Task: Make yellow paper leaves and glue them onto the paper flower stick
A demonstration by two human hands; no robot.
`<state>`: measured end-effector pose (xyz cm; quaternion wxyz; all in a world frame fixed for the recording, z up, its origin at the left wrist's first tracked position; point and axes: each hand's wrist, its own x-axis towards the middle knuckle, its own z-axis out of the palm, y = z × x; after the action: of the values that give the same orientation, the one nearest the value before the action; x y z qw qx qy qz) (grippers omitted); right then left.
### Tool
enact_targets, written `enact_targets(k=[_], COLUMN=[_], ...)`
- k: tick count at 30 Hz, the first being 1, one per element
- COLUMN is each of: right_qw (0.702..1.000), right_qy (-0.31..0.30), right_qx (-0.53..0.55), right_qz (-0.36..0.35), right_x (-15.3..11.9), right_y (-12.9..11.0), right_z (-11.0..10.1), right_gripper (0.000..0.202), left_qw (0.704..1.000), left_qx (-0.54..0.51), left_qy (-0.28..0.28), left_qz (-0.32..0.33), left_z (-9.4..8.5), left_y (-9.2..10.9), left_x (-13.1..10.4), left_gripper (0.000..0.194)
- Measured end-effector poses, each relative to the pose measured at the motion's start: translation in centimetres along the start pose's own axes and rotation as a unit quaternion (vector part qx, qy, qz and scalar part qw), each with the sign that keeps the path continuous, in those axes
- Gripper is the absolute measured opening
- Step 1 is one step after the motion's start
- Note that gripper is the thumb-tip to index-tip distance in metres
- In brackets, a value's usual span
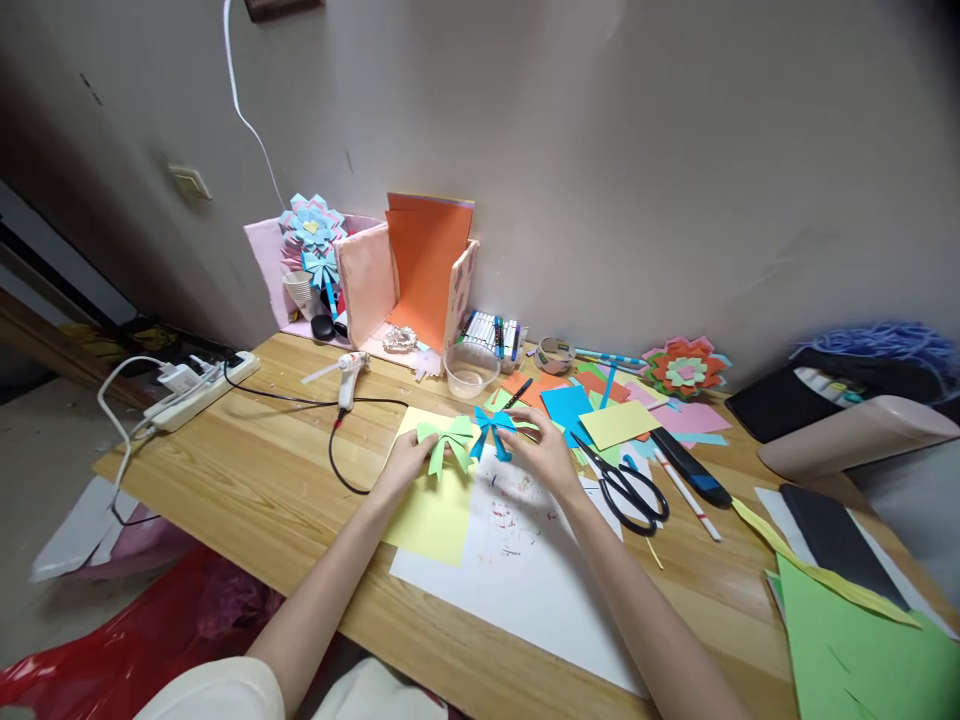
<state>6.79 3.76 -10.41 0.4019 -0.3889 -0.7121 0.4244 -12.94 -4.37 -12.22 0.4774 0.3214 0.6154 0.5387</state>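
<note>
My left hand point(406, 456) pinches a light green paper bow point(448, 441) by its left side. In my right hand point(545, 450) is a blue paper bow point(493, 428), gripped at its right side. The two bows are side by side, nearly touching, above a yellow sheet point(435, 515) and a marked white sheet point(525, 570). Black-handled scissors point(626, 490) lie open to the right of my right hand. A white glue gun point(350, 380) stands beyond my left hand, its black cable curving over the wood.
A clear plastic bowl point(471, 372), a marker box point(491, 332) and a tape roll point(554, 354) sit near the wall. Coloured paper, a black cutter point(690, 468) and a paper flower point(685, 370) lie right. A power strip point(202, 390) is at the left edge.
</note>
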Motion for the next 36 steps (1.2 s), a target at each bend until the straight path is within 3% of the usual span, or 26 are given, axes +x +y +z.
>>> enact_targets(k=[5, 8, 10, 11, 13, 15, 18, 22, 26, 30, 32, 36], right_qw=[0.991, 0.973, 0.971, 0.978, 0.995, 0.987, 0.967, 0.949, 0.942, 0.939, 0.949, 0.982], right_qy=[0.021, 0.042, 0.060, 0.048, -0.035, -0.133, -0.189, -0.203, -0.229, -0.257, -0.238, -0.127], right_qx=[-0.090, -0.215, -0.229, -0.201, -0.085, 0.027, 0.117, 0.175, 0.180, 0.170, 0.150, 0.082], right_qz=[0.097, 0.073, 0.035, 0.024, 0.040, 0.091, 0.127, 0.163, 0.166, 0.151, 0.142, 0.115], right_x=[-1.3, -2.0, -2.1, -2.0, -1.5, -0.8, 0.1, 0.7, 0.6, 0.7, 1.4, 3.9], right_y=[3.2, 3.6, 2.5, 1.7, -0.1, -1.7, -2.9, -3.1, -3.5, -3.8, -3.7, -3.8], right_z=[-3.1, -3.8, -3.0, -2.2, 0.2, 3.1, 7.3, 11.4, 14.2, 16.8, 18.5, 23.0], right_gripper=[0.043, 0.046, 0.043, 0.039, 0.034, 0.035, 0.031, 0.025, 0.025, 0.031, 0.036, 0.037], left_qw=[0.997, 0.994, 0.993, 0.993, 0.993, 0.993, 0.993, 0.990, 0.979, 0.970, 0.964, 0.945], left_qx=[0.020, 0.035, 0.042, 0.045, 0.050, 0.045, 0.016, -0.038, -0.141, -0.151, -0.149, -0.142], left_qy=[0.063, 0.091, 0.095, 0.095, 0.092, 0.089, 0.106, 0.135, 0.141, 0.182, 0.215, 0.293], left_qz=[0.039, 0.057, 0.062, 0.062, 0.060, 0.056, 0.051, 0.025, -0.047, -0.054, -0.054, -0.043], left_z=[-1.4, -2.1, -2.3, -2.4, -2.5, -2.7, -3.5, -5.5, -7.3, -9.2, -10.4, -13.1], left_y=[0.1, 0.4, 0.6, 0.8, 1.0, 1.0, 0.5, -0.7, -1.6, -2.0, -2.1, -2.3], left_x=[-0.1, -0.7, -1.3, -1.6, -2.3, -2.8, -3.3, -4.0, -5.3, -6.3, -6.6, -6.6], left_gripper=[0.036, 0.035, 0.032, 0.031, 0.031, 0.033, 0.036, 0.043, 0.048, 0.043, 0.041, 0.036])
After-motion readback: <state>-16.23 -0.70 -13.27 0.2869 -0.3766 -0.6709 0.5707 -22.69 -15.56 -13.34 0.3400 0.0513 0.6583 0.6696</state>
